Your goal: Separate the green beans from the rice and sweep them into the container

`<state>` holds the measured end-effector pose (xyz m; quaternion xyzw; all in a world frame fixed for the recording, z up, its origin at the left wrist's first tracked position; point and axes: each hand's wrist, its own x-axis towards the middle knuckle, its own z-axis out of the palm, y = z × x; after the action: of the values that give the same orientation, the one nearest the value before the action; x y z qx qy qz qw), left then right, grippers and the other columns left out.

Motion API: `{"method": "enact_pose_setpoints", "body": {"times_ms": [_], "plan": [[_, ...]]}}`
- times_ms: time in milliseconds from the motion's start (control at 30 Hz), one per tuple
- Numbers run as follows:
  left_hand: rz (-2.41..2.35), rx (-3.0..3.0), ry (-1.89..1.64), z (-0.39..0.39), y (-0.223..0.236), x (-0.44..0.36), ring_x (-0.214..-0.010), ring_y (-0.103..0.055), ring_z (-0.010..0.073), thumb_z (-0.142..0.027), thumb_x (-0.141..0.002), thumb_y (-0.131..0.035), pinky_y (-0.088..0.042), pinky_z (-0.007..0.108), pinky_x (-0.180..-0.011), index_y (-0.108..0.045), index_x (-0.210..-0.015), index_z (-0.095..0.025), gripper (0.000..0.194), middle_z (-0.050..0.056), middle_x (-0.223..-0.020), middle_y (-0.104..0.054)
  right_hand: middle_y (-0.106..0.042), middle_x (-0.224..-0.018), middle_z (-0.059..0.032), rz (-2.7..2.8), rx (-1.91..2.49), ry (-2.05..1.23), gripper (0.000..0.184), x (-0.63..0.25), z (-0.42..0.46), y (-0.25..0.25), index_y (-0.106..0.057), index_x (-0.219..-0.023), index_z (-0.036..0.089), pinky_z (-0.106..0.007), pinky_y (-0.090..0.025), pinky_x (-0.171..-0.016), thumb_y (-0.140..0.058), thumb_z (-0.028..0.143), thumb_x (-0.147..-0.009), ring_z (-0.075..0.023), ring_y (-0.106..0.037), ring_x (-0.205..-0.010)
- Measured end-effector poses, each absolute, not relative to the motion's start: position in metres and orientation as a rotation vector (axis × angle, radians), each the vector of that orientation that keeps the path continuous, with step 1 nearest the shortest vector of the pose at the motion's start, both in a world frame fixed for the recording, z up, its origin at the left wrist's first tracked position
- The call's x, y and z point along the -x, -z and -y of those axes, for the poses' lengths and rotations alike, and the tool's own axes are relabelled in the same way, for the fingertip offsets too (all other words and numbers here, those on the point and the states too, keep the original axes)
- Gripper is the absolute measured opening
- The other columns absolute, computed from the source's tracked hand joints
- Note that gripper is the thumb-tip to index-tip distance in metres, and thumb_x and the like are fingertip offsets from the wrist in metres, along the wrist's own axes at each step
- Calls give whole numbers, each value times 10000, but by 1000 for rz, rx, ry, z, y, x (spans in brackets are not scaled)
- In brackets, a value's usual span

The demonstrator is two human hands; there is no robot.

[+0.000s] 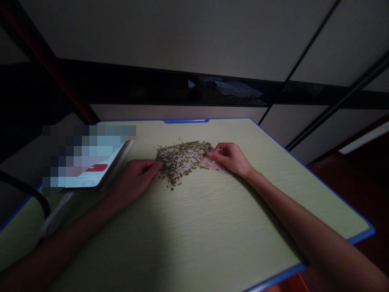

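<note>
A loose pile of small green and whitish grains (182, 157) is spread on the pale table, with stray green ones around its edges. My left hand (136, 173) rests at the pile's left edge. Its thumb and forefinger are pressed together, and whatever may be between them is too small to see. At the right edge of the pile is my right hand (231, 157), fingers curled into a pinch whose contents I cannot make out. Under it lies a thin, flat pinkish paper or packet (214, 164), partly covered by the hand.
A tablet-like device with a lit screen (100, 167) stands tilted at the table's left side, partly blurred out. A dark cable (30, 188) curves beside it. The table (194, 235) has a blue rim. Behind it rise pale cabinet panels (182, 36) with a dark glossy band.
</note>
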<state>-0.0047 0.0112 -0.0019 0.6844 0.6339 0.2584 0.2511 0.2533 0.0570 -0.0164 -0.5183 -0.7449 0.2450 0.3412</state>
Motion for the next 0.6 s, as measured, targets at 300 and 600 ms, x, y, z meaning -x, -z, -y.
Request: {"method": "enact_pose_setpoints", "body": {"times_ms": [300, 600], "plan": [[-1727, -1876, -703, -10, 1, 5, -432, -351, 111, -472, -748, -397, -240, 239, -443, -379, -473, -196, 390, -46, -422, -349, -430, -451, 42, 1961, 1337, -631, 317, -250, -55, 15, -502, -600, 151, -214, -213, -436, -578, 425, -740, -58, -319, -422], [-1722, -1868, -702, -10, 1, 4, -433, -351, 112, -474, -747, -401, -245, 241, -451, -381, -474, -196, 390, -47, -419, -351, -437, -456, 37, 1955, 1339, -621, 319, -246, -55, 16, -498, -594, 154, -218, -216, -437, -578, 425, -741, -60, -330, -429]]}}
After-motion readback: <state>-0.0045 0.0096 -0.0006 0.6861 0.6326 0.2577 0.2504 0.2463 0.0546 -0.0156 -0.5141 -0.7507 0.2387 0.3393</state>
